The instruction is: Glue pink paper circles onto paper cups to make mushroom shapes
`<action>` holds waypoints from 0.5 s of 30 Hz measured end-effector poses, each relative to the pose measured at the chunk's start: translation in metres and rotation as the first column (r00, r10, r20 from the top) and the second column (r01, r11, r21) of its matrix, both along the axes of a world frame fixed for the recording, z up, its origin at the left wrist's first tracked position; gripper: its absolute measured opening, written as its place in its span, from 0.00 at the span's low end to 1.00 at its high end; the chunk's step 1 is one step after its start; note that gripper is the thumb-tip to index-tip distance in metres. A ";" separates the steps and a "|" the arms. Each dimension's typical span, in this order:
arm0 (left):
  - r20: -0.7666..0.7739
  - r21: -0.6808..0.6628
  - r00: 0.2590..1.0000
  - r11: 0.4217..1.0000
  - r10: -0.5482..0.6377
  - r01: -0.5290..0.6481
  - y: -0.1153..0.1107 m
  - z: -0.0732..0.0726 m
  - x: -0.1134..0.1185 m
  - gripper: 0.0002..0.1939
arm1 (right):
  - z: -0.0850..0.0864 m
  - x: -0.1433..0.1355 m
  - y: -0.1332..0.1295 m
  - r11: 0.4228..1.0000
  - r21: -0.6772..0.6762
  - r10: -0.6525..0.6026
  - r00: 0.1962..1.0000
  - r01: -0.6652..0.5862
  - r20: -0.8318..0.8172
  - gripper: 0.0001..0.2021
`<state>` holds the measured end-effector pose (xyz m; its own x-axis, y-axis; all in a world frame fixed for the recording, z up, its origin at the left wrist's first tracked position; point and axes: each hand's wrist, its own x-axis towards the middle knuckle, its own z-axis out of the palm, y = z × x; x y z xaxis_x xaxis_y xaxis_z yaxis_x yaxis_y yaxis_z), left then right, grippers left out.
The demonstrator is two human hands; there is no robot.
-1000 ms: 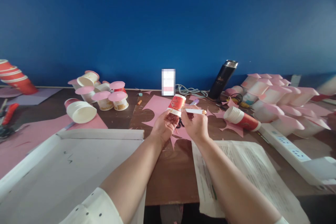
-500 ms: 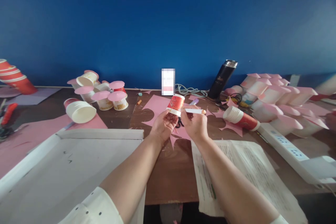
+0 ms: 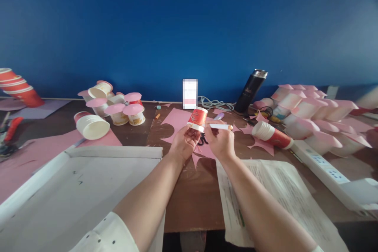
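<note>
At the near left corner of the desk [image 3: 191, 208], a shallow white box [image 3: 115, 151], card-like, with straight raised walls. Along the near right edge, a limp, creased printed sheet [image 3: 274, 193], partly covered by the right forearm. Between these, smooth brown desk top.

Above the middle of the desk, left hand [image 3: 184, 141] curled under and around the lower end of a tilted red paper cup [image 3: 198, 117], tapered, pale-patterned, banded in white. Opposite, right hand [image 3: 221, 141] closed in a narrow pinch on a slim white pen [image 3: 220, 126], orange end outward to the right. Tip hidden by fingers; impossible to tell whether touching the cup.

For neat handling: support the cup without squeezing, the thin paper wall being likely to dent; steady both hands close together; follow the curve by turning the cup; press lightly and evenly.

Just beyond, a flat pink sheet [image 3: 177, 118] with scalloped cuts and sharp points. Toward the right edge, ridged nested cups [image 3: 273, 134] on their side, beside a hard white power strip [image 3: 321, 167]. Left of centre, pale cups with pink discs [image 3: 134, 115] on top. Along the far edge, a loosely coiled cable [image 3: 217, 104] and a cylindrical black flask [image 3: 249, 92], metal-topped. Behind, a flat blue wall [image 3: 189, 27].
</note>
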<state>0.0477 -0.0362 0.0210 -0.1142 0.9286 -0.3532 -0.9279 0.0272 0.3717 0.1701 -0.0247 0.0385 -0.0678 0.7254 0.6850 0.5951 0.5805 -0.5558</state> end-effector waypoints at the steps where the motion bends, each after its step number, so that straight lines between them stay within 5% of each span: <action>1: 0.000 -0.001 1.000 1.000 0.003 -0.003 0.000 0.000 0.000 0.02 | 0.000 0.000 0.000 1.000 0.001 -0.001 1.000 0.001 0.000 0.10; 8: 0.009 0.025 1.000 1.000 -0.003 0.002 0.001 -0.001 -0.002 0.04 | -0.004 -0.002 0.002 0.991 -0.088 0.083 0.978 -0.102 -0.192 0.12; 13: -0.001 0.082 1.000 0.996 -0.020 0.020 0.002 -0.002 -0.003 0.03 | -0.011 0.003 0.020 0.940 -0.246 0.007 0.734 -0.236 -0.679 0.18; 15: 0.003 0.093 0.999 0.995 -0.042 0.041 0.001 -0.001 -0.003 0.03 | -0.013 0.005 0.027 0.875 -0.341 -0.037 0.654 -0.345 -0.756 0.19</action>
<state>0.0452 -0.0350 0.0201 -0.0734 0.9613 -0.2655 -0.9285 0.0313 0.3700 0.1752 0.0020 0.0251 0.1672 0.9681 0.1866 -0.1855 0.2168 -0.9584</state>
